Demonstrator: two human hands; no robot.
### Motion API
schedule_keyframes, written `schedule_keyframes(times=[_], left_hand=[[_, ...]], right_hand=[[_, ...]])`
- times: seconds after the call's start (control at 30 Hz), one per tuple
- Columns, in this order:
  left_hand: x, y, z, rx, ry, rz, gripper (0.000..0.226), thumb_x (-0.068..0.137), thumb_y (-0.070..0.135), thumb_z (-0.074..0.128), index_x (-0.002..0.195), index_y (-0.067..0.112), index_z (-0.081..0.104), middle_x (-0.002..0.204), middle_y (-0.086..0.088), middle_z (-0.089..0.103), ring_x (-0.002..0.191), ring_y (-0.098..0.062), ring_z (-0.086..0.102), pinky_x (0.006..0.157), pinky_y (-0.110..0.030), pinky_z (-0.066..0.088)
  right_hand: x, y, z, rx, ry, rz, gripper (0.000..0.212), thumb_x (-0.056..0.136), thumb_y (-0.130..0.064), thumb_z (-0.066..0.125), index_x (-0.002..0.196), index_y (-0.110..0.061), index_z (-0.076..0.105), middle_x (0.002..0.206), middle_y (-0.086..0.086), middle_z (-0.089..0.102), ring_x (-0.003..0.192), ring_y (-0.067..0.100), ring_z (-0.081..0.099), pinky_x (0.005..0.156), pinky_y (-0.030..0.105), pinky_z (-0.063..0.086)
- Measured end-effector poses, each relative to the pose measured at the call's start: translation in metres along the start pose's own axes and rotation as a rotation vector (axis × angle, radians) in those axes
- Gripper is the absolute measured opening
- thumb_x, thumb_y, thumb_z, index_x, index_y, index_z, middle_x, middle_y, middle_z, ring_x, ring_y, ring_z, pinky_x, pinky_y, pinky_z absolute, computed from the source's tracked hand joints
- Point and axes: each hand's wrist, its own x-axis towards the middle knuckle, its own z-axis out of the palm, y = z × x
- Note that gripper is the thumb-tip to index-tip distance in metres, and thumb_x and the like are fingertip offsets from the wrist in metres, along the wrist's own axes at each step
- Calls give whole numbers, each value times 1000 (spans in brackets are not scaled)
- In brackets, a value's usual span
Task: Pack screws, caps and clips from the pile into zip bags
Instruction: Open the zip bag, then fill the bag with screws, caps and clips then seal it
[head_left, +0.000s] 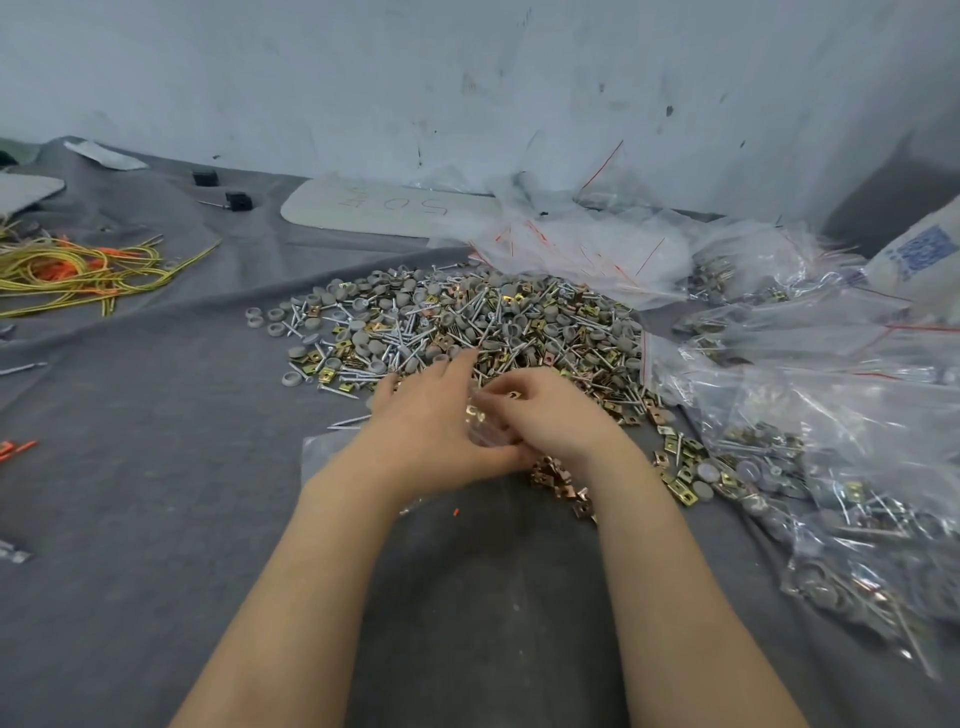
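A big pile (467, 322) of silver screws, grey round caps and brass clips lies on the grey cloth in the middle. Both hands meet at its near edge. My left hand (436, 431) holds a small clear zip bag (485, 431) with its fingers spread, the index finger reaching onto the pile. My right hand (550, 415) has its fingers curled at the bag's mouth and pinches a brass clip (514, 395). A clip (475, 413) shows inside the bag. A small heap of copper clips (561, 480) lies just under my right wrist.
Filled zip bags (831, 493) are heaped at the right, empty red-striped bags (597, 244) behind the pile. Yellow and orange wires (78, 270) lie at the far left. A grey panel (384, 210) and small black blocks (239, 200) sit near the wall.
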Motion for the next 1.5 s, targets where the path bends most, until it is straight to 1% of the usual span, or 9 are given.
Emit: schedule_keyframes(times=[0.17,0.5,0.63,0.9,1.1,1.17,1.3,1.4,1.5], left_hand=[[2,-6,9,-147,165,-1,97,71,66,66,149,23,26,134,2,56,126,-18,49,106,-40,38],[4,-1,19,-173,170,30,106,74,52,70,153,21,7,136,-2,55,120,-24,55,99,-41,44],[6,-4,18,-180,192,36,102,75,40,70,153,19,7,126,-1,60,112,-23,59,92,-42,47],[5,-8,15,-353,159,-52,110,63,52,67,153,19,13,136,-1,53,126,-23,50,103,-40,41],[5,-6,12,-328,155,-85,76,67,44,72,134,20,45,119,-1,64,111,-23,59,91,-35,48],[5,-7,13,-308,146,-89,76,69,47,71,135,19,45,121,-3,63,111,-23,59,88,-32,45],[2,-7,12,-267,160,-98,91,72,55,75,147,21,33,139,-3,52,126,-21,48,101,-33,39],[1,-6,11,-270,152,-105,94,72,56,74,148,22,31,140,-3,51,126,-22,48,101,-34,40],[0,-4,9,-252,130,-98,94,73,57,73,148,22,30,141,-3,50,125,-22,49,99,-32,40]], right_hand=[[4,15,-25,-267,452,28,8,90,-28,61,86,-22,64,89,-2,68,77,15,62,72,27,45],[-1,-3,-7,-25,-20,-205,25,91,-32,59,84,-15,75,86,8,73,85,22,66,87,45,50],[-6,-5,-3,23,-193,-194,19,89,-14,58,82,-25,73,80,-12,72,82,4,63,92,36,48],[-9,-13,3,215,-101,-291,27,92,-5,52,69,-18,57,66,-11,60,63,0,53,64,15,43],[-8,-10,3,196,-214,-252,26,95,-14,53,72,-19,63,72,-8,63,72,5,55,75,25,43],[-6,-7,1,174,-123,-231,25,94,-20,54,73,-18,68,76,-7,69,77,10,62,81,33,50],[0,16,-34,-299,520,20,20,93,-24,55,86,-12,70,81,2,70,70,20,65,66,30,51],[0,32,-48,-490,428,328,21,91,-29,62,95,-9,70,87,5,67,78,23,61,74,33,51],[6,35,-41,-518,348,359,24,92,-26,61,104,-7,67,98,11,67,91,28,62,79,37,53]])
